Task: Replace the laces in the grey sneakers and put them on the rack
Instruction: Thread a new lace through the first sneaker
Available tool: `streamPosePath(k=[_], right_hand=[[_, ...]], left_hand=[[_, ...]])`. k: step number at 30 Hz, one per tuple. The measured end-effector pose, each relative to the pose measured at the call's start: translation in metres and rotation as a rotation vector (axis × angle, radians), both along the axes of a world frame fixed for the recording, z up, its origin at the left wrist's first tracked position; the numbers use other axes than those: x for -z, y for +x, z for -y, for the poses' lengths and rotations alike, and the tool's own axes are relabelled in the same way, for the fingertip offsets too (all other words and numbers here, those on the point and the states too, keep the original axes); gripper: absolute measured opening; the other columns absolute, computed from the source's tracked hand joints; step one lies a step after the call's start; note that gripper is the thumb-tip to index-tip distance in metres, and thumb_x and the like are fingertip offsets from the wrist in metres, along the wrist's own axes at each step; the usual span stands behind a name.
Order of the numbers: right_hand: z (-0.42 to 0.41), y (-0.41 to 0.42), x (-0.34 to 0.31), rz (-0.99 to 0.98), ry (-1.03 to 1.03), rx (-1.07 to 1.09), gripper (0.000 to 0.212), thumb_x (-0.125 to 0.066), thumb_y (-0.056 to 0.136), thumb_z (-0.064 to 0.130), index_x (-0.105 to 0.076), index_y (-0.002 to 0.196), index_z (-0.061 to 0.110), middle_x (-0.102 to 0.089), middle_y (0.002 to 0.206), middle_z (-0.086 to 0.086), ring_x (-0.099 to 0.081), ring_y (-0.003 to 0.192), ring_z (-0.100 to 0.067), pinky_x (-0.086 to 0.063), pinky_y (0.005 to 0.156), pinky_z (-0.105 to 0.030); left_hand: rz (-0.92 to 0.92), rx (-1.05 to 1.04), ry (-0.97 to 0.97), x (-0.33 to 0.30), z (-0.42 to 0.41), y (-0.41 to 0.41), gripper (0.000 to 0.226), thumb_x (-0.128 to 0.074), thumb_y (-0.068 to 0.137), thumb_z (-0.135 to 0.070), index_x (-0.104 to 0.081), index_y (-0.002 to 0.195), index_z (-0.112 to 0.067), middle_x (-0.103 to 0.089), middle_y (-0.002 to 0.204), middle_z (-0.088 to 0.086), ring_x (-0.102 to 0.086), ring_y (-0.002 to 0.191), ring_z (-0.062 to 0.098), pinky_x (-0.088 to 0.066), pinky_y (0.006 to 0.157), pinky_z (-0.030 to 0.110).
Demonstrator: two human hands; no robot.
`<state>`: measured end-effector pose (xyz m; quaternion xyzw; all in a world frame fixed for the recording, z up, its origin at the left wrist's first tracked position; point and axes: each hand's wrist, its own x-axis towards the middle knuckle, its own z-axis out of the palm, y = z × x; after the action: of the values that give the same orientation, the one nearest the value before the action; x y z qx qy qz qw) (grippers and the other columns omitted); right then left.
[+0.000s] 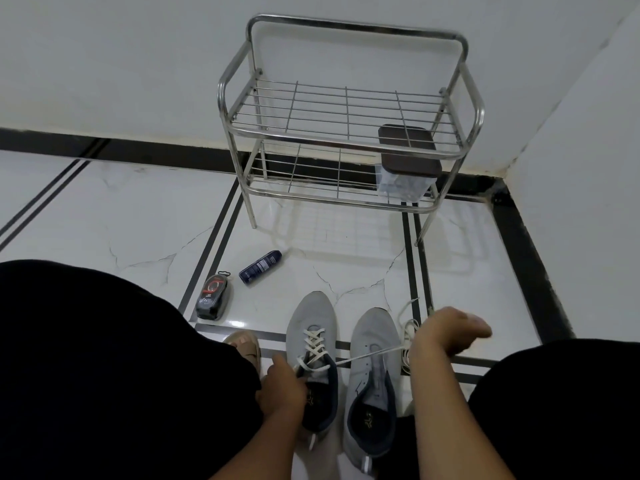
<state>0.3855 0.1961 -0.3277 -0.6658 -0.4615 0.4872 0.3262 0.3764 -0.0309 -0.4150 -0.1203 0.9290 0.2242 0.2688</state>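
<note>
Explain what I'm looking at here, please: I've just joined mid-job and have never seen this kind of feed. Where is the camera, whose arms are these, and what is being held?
There is no machine here. The single picture comes from a wide-angle camera worn on a person's head, looking forward and down, so the two bare arms are that person's own.

The person sits on a tiled floor. Two grey sneakers stand side by side in front of them: the left sneaker is laced with a white lace, the right sneaker has no lacing in its eyelets. The left hand holds the left sneaker at its opening. The right hand pulls one end of that lace taut across the right sneaker; its grip itself is hidden. More white lace lies beside it.

Farther off stand a metal rack holding a lidded box, a blue bottle and a small dark pack.
</note>
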Motion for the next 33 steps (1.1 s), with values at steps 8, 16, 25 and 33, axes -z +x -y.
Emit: streamPosePath(k=[8, 16, 25, 33], right_hand=[[0.082, 0.012, 0.074, 0.730, -0.120, -1.463, 0.024, -0.046, 0.095, 0.020, -0.067, 0.093, 0.009, -0.069, 0.108, -0.012, -0.064, 0.098, -0.028, -0.045, 0.077, -0.028], [0.066, 0.022, 0.065, 0.850, -0.135, -1.144, 0.039, -0.048, 0.090, 0.018, -0.054, 0.128, 0.015, -0.058, 0.126, -0.009, -0.059, 0.109, -0.028, -0.047, 0.082, -0.033], [0.093, 0.013, 0.076, 0.728, -0.035, -1.438, 0.025, -0.045, 0.090, 0.022, -0.070, 0.095, 0.020, -0.069, 0.104, -0.007, -0.063, 0.100, -0.028, -0.050, 0.084, -0.030], [0.094, 0.017, 0.077, 0.803, -0.031, -1.386, 0.023, -0.047, 0.090, 0.025, -0.059, 0.071, 0.022, -0.069, 0.101, -0.008, -0.064, 0.097, -0.028, -0.042, 0.073, -0.027]], left_hand=[[0.088, -0.040, 0.071, 0.005, -0.002, -0.012, 0.030, -0.038, 0.097, -0.030, -0.060, 0.112, -0.016, -0.063, 0.117, 0.008, -0.058, 0.107, 0.027, -0.045, 0.088, 0.033], [0.105, -0.110, 0.080, 0.003, 0.005, -0.019, 0.030, -0.044, 0.097, -0.025, -0.059, 0.117, -0.009, -0.061, 0.120, 0.014, -0.058, 0.111, 0.032, -0.047, 0.090, 0.036], [0.141, -0.046, 0.134, 0.005, 0.001, -0.026, 0.023, -0.051, 0.092, -0.029, -0.065, 0.102, -0.013, -0.067, 0.109, 0.011, -0.062, 0.100, 0.028, -0.049, 0.083, 0.031], [0.149, -0.009, 0.051, -0.004, -0.003, -0.020, 0.030, -0.042, 0.098, -0.026, -0.053, 0.120, -0.008, -0.058, 0.124, 0.014, -0.056, 0.115, 0.030, -0.044, 0.090, 0.033]])
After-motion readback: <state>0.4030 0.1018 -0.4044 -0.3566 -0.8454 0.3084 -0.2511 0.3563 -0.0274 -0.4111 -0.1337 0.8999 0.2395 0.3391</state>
